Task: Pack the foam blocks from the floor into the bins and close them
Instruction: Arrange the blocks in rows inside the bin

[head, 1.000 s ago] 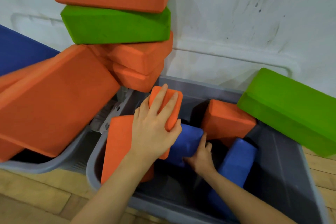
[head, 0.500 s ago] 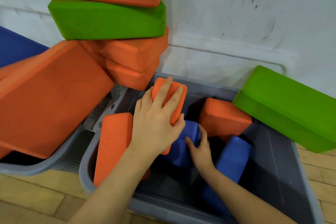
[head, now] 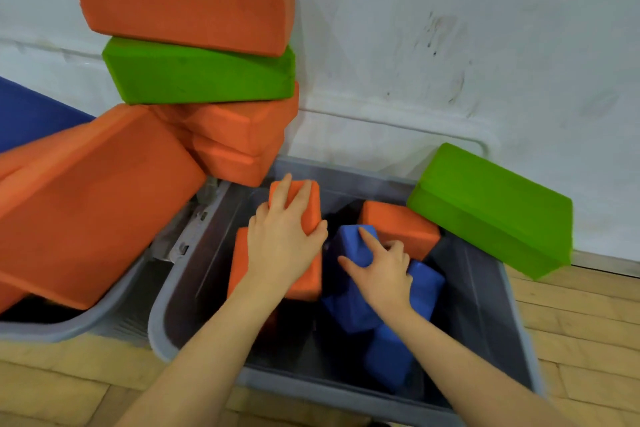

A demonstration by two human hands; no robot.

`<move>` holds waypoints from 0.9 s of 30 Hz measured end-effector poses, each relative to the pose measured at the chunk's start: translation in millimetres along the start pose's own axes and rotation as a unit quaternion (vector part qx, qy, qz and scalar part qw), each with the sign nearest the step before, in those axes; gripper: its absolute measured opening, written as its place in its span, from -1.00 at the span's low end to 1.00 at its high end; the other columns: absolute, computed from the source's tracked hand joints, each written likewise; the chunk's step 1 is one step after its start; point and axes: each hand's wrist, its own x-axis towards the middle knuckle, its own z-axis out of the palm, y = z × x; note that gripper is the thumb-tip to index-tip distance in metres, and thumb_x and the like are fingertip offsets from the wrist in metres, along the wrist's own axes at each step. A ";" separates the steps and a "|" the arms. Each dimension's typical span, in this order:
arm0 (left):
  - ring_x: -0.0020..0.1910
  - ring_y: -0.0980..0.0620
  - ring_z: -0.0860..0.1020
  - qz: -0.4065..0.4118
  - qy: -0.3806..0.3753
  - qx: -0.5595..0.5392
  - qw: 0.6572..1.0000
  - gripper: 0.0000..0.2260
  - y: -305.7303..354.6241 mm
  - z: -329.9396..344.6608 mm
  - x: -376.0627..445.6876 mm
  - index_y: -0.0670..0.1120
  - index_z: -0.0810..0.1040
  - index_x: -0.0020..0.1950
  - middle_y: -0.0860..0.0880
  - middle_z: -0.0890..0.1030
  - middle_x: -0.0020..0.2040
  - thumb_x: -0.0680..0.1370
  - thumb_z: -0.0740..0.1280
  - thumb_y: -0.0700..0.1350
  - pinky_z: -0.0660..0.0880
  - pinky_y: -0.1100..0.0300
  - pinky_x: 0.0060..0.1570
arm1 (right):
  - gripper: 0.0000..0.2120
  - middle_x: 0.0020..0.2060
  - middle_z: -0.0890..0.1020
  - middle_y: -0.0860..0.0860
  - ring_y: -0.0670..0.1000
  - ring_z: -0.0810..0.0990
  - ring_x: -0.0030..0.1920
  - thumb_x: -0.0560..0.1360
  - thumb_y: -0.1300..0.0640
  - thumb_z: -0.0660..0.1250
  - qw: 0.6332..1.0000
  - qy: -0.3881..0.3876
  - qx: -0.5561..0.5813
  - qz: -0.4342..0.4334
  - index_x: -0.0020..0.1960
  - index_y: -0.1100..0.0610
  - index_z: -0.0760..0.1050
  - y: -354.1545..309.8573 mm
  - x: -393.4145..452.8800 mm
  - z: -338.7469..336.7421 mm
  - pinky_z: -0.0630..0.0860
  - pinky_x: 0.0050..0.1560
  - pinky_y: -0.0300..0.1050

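Head view: both hands gripping blocks.

One head-worn view, looking forward and steeply down

It sits close above a grey bin on the wooden floor, facing a white wall; both forearms enter from the bottom edge. No second view shares the scene.

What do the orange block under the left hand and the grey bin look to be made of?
Orange block: likely foam, with a matte, faintly grainy face and soft rounded edges. Grey bin: probably moulded plastic, with smooth, slightly glossy walls and a rolled rim.
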 end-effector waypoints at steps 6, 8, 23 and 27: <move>0.17 -0.28 0.47 -0.001 -0.053 0.076 0.996 -0.47 -18.3 40.5 -12.7 0.06 0.36 0.42 -0.06 0.22 0.50 0.46 0.28 0.14 0.36 -0.05 0.08 | -0.29 0.21 0.34 0.10 0.21 0.33 0.28 0.39 -0.26 0.35 0.998 -0.068 -0.001 -0.011 0.46 -0.19 0.18 13.0 -0.6 15.3 0.40 0.20 0.15; 0.18 -0.28 0.49 0.003 -0.044 0.081 0.996 -0.46 -24.5 48.0 -13.1 0.06 0.40 0.39 -0.08 0.30 0.47 0.44 0.14 0.20 0.36 -0.10 0.08 | -0.29 0.23 0.32 0.12 0.23 0.32 0.29 0.42 -0.25 0.32 0.996 -0.083 0.023 -0.020 0.48 -0.18 0.13 20.8 0.3 19.2 0.36 0.26 0.15; 0.29 -0.22 0.34 0.015 -0.101 0.105 0.989 -0.41 -27.8 53.0 -11.2 0.17 0.19 0.48 0.01 0.07 0.53 0.48 0.17 0.28 0.16 -0.01 0.20 | -0.35 0.20 0.39 0.11 0.18 0.42 0.24 0.44 -0.14 0.36 0.996 0.007 0.090 -0.027 0.47 -0.12 0.22 14.1 -2.4 14.6 0.45 0.14 0.10; 0.44 -0.18 0.13 0.042 -0.151 0.169 0.973 -0.50 -49.4 76.9 -23.6 0.18 0.08 0.51 0.05 -0.05 0.56 0.57 -0.14 0.22 0.10 -0.10 0.32 | -0.34 0.31 0.31 0.14 0.26 0.35 0.30 0.48 -0.16 0.30 0.995 -0.054 0.082 -0.027 0.50 -0.14 0.12 18.1 -1.5 31.8 0.38 0.24 0.10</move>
